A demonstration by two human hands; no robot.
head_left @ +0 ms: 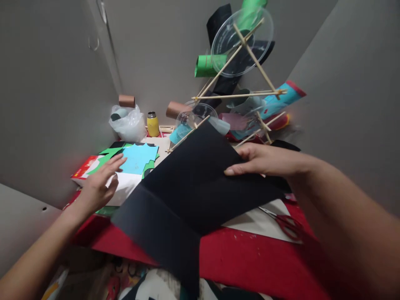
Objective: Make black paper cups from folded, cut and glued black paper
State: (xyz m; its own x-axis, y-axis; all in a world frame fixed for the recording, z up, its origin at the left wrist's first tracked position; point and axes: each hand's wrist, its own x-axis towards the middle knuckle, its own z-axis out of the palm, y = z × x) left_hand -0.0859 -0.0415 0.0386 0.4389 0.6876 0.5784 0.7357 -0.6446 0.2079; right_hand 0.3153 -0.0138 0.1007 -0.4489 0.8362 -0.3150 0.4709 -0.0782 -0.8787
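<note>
My right hand [262, 160] pinches the far right edge of a large creased black paper sheet [190, 196] and holds it tilted above the red table [250, 258]. My left hand [100, 183] hovers with fingers spread over a stack of white, green and light blue paper [137, 158] at the left, holding nothing. Behind the sheet stands a model wheel of wooden sticks [240, 71] with clear plastic lids and coloured paper rolls.
Red-handled scissors [286, 223] lie on white paper at the right. A yellow jar [153, 124], a white plastic bag [126, 123] and brown cardboard tubes [126, 100] sit at the back. Grey walls close in on both sides.
</note>
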